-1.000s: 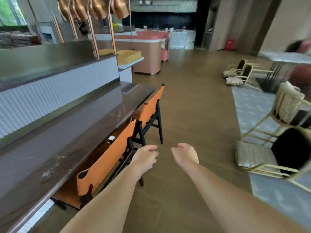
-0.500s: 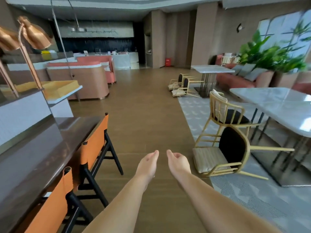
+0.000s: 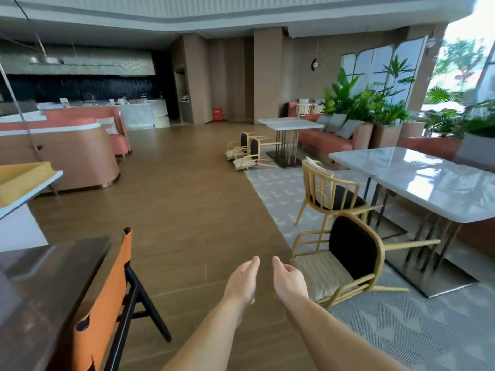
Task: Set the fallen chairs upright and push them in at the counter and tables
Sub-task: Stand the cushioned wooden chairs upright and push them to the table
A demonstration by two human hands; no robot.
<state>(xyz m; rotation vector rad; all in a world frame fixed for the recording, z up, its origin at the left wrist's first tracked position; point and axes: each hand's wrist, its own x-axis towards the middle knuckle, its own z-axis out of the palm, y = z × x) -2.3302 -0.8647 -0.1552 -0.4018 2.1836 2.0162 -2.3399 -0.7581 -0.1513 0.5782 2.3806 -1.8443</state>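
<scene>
Grip: left hand [image 3: 241,283] and right hand [image 3: 288,283] loosely spread. Yellow armchair [image 3: 325,274] on its side, lower right, legs seemingly against worktop [image 3: 434,188] base.

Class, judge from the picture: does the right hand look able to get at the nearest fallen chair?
Probably yes. The right hand is open and holds nothing. The chair lies on its side just to the hand's right, with nothing seen between them.
</scene>
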